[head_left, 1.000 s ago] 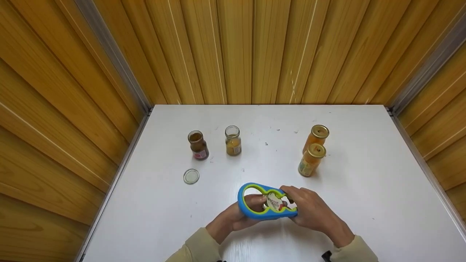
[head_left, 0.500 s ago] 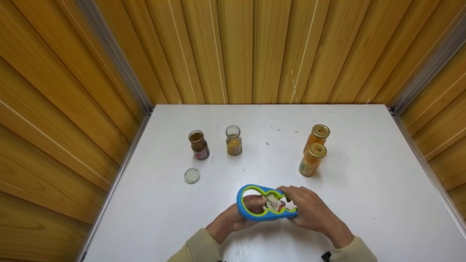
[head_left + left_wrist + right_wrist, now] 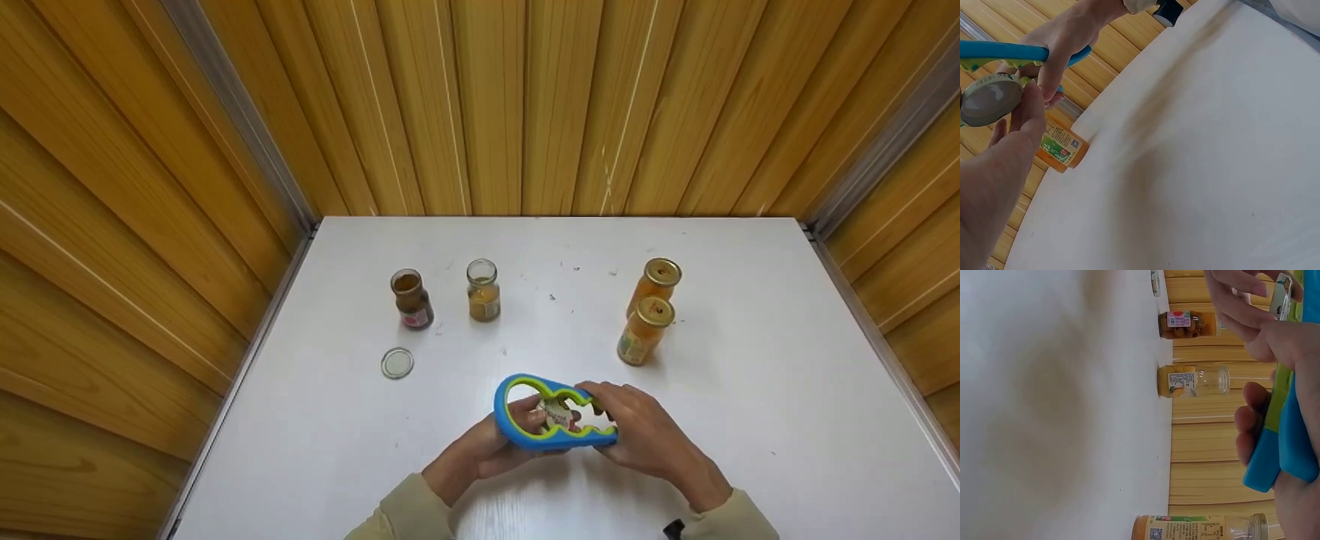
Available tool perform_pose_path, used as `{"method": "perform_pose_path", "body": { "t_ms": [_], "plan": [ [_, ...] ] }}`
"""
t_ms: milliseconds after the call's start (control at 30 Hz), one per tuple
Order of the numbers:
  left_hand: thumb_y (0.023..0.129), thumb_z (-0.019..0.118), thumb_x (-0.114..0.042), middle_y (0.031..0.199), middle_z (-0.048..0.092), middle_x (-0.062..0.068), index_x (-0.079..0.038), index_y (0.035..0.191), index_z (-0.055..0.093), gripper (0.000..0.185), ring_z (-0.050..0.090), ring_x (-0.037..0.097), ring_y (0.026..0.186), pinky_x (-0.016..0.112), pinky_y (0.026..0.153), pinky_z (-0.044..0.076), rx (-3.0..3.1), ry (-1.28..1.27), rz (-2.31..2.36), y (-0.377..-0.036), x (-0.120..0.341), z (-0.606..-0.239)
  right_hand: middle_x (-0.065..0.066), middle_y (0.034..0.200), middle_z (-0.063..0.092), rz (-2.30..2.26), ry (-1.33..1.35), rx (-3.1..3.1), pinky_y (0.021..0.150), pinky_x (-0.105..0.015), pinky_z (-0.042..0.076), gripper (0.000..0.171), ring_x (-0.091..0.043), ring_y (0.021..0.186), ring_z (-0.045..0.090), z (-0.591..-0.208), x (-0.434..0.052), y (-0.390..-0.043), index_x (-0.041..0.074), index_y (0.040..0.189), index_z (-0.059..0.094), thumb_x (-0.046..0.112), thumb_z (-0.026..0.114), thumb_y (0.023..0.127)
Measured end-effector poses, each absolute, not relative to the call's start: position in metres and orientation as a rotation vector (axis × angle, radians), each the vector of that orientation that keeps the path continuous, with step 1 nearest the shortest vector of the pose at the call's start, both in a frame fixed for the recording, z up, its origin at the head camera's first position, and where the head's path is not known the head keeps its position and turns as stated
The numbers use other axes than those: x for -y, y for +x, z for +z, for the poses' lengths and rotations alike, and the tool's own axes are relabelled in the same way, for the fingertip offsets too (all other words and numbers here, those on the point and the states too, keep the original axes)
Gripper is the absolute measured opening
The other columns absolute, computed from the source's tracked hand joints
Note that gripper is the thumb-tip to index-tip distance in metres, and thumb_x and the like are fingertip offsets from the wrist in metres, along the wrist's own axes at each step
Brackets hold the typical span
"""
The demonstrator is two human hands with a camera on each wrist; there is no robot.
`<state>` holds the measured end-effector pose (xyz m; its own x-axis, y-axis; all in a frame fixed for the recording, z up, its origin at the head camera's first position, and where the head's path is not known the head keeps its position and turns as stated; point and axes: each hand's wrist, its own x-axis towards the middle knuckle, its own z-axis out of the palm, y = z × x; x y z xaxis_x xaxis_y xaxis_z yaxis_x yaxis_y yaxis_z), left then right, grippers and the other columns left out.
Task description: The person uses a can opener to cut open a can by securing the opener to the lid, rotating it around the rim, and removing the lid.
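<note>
My right hand (image 3: 649,431) grips the handle end of a blue and green jar opener (image 3: 562,441) over the front of the table. My left hand (image 3: 484,448) pinches a printed jar lid (image 3: 556,415), which shows through the opener's scalloped opening in the head view. Seen from the left wrist, the lid (image 3: 991,101) turns its pale inner side to the camera, close under the opener (image 3: 1005,50). Fingers of the right hand curl round the opener's two handles (image 3: 1266,458) in the right wrist view. Both hands are above the tabletop.
Two lidless jars, one dark (image 3: 412,306) and one yellow (image 3: 484,300), stand at the left. Beside the dark one lies a loose lid (image 3: 397,363). At the right stand two capped orange jars (image 3: 643,335), one behind the other. Wood-panelled walls (image 3: 480,112) enclose the white table (image 3: 315,420).
The lid in my left hand has shifted slightly left relative to the opener. The opener has moved a little right and up. The jars have stayed where they were.
</note>
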<state>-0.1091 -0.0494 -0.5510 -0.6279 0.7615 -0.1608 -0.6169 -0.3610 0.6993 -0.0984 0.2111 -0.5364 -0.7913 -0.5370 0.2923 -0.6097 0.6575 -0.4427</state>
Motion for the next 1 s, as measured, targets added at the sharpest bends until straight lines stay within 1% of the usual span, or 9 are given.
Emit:
{"method": "perform_pose_path", "body": {
  "t_ms": [167,233,333,400,533,633,767,933,1000],
  "plan": [
    [0.098,0.071,-0.042,0.138,0.060,0.014,-0.005,0.155,0.040,0.075,0.061,0.027,0.122,0.046,0.104,0.049,-0.966,0.228,2.062,-0.110,0.058,-0.555,0.014,0.108,0.063,0.808,0.930,2.750,0.079,-0.034,0.053,0.074,-0.005,0.089,0.056,-0.536,-0.213,-0.099,0.015,0.140,0.056,0.024,0.093,0.076],
    [0.099,0.071,-0.039,0.136,0.062,0.013,-0.005,0.154,0.042,0.071,0.062,0.027,0.121,0.045,0.103,0.049,-0.982,0.227,2.067,-0.111,0.062,-0.557,0.014,0.109,0.063,0.808,0.919,2.757,0.079,-0.034,0.054,0.075,-0.006,0.088,0.057,-0.535,-0.214,-0.099,0.016,0.140,0.056,0.025,0.093,0.075],
    [0.104,0.063,-0.024,0.138,0.061,0.015,-0.007,0.151,0.047,0.053,0.062,0.026,0.120,0.045,0.105,0.049,-1.011,0.214,2.077,-0.114,0.068,-0.560,0.012,0.113,0.065,0.809,0.908,2.758,0.080,-0.036,0.054,0.075,-0.007,0.089,0.058,-0.535,-0.215,-0.099,0.015,0.139,0.057,0.025,0.094,0.075],
    [0.105,0.058,-0.017,0.138,0.061,0.016,-0.008,0.152,0.047,0.049,0.062,0.026,0.120,0.045,0.107,0.047,-1.032,0.189,2.086,-0.116,0.071,-0.560,0.011,0.115,0.066,0.805,0.902,2.756,0.081,-0.036,0.055,0.076,-0.007,0.090,0.058,-0.535,-0.216,-0.100,0.016,0.139,0.057,0.025,0.095,0.074],
    [0.110,0.051,-0.028,0.134,0.063,0.014,-0.008,0.154,0.045,0.048,0.063,0.025,0.119,0.044,0.107,0.048,-1.114,0.136,2.099,-0.119,0.080,-0.557,0.009,0.115,0.067,0.778,0.902,2.738,0.082,-0.038,0.055,0.077,-0.008,0.090,0.060,-0.535,-0.217,-0.100,0.014,0.138,0.057,0.023,0.095,0.072],
    [0.109,0.049,-0.043,0.130,0.063,0.015,-0.006,0.151,0.047,0.055,0.063,0.027,0.119,0.045,0.107,0.048,-1.178,0.105,2.119,-0.121,0.088,-0.554,0.007,0.113,0.067,0.770,0.909,2.729,0.080,-0.038,0.054,0.077,-0.011,0.088,0.061,-0.536,-0.218,-0.100,0.013,0.138,0.057,0.023,0.095,0.072],
    [0.106,0.049,-0.052,0.136,0.060,0.016,-0.004,0.151,0.045,0.066,0.060,0.028,0.122,0.042,0.106,0.049,-1.183,0.079,2.166,-0.126,0.099,-0.549,0.007,0.109,0.067,0.778,0.904,2.740,0.078,-0.035,0.054,0.075,-0.009,0.087,0.059,-0.537,-0.221,-0.099,0.014,0.137,0.057,0.024,0.095,0.073],
    [0.107,0.050,-0.050,0.131,0.056,0.013,-0.006,0.156,0.040,0.066,0.059,0.024,0.114,0.034,0.098,0.050,-1.228,0.064,2.210,-0.132,0.113,-0.542,0.012,0.108,0.065,0.762,0.882,2.764,0.078,-0.034,0.054,0.075,-0.006,0.088,0.056,-0.537,-0.226,-0.098,0.014,0.138,0.056,0.025,0.095,0.075],
    [0.108,0.050,-0.047,0.128,0.055,0.013,-0.004,0.157,0.037,0.066,0.059,0.024,0.115,0.034,0.099,0.050,-1.245,0.061,2.234,-0.136,0.118,-0.539,0.013,0.107,0.065,0.748,0.875,2.774,0.078,-0.034,0.054,0.075,-0.006,0.087,0.056,-0.536,-0.228,-0.098,0.013,0.138,0.056,0.024,0.094,0.075]
  ]
}}
